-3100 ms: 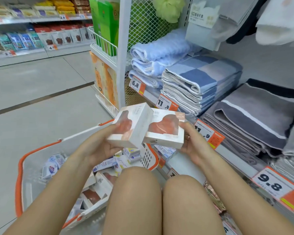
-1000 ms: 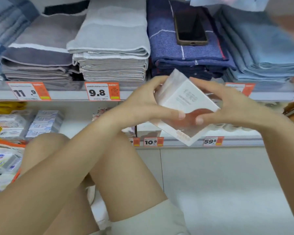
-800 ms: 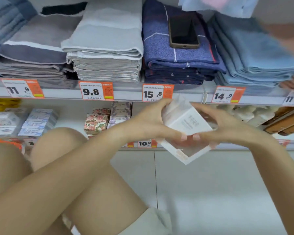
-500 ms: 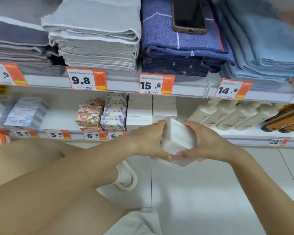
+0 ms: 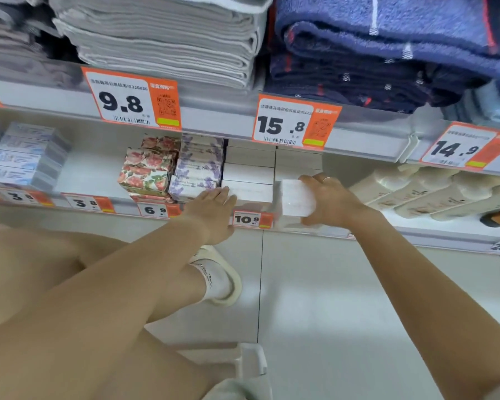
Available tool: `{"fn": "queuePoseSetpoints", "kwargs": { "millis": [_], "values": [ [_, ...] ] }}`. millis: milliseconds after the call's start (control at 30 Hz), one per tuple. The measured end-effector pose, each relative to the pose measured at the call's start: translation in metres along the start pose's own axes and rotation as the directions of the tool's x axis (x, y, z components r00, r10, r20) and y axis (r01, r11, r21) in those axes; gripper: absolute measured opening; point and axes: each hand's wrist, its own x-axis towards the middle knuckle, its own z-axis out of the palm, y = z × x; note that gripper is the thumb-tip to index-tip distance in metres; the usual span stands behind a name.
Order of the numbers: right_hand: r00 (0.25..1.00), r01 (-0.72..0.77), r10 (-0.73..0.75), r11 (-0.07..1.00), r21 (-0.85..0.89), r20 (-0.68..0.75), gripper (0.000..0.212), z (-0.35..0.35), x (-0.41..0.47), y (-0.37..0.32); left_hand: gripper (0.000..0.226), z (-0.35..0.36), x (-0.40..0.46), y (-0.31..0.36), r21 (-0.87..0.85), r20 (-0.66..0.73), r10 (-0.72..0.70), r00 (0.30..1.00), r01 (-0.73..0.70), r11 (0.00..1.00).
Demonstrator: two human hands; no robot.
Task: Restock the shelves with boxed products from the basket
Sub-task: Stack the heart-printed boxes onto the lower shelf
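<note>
Reaching: we extend both arms to the lower shelf, under the towel shelf.
Right hand: we have it closed around a white box, fingers over the top and far side, thumb below; a ring shows on one finger.
White box position: at the shelf's front edge, just right of the stacked white boxes, above the rail right of the 10.9 price tag.
Left hand: fingers loosely extended and holding nothing; fingertips rest against the lowest box of the white stack.
Neighbouring stock: lavender-print boxes and floral boxes to the left of the stack; pale bottles lying to the right.
Upper shelf: grey towels over the 9.8 tag, navy towels over the 15.8 tag.
Basket: out of our view.
</note>
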Motion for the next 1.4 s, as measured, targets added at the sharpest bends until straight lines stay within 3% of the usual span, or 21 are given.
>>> {"fn": "queuePoseSetpoints", "kwargs": {
  "millis": [733,1400],
  "values": [
    [1.0,-0.001,0.003,0.997,0.082,-0.025,0.096,0.003,0.037,0.005,0.071,0.004,0.011,0.006,-0.113,-0.033,-0.043,0.999,0.039,0.993],
    [0.996,0.042,-0.037,0.998,0.056,-0.081,0.096,0.003,0.043,0.004,0.065,-0.001,0.01,0.011,-0.063,-0.092,-0.062,0.994,0.056,0.996]
  ]
}}
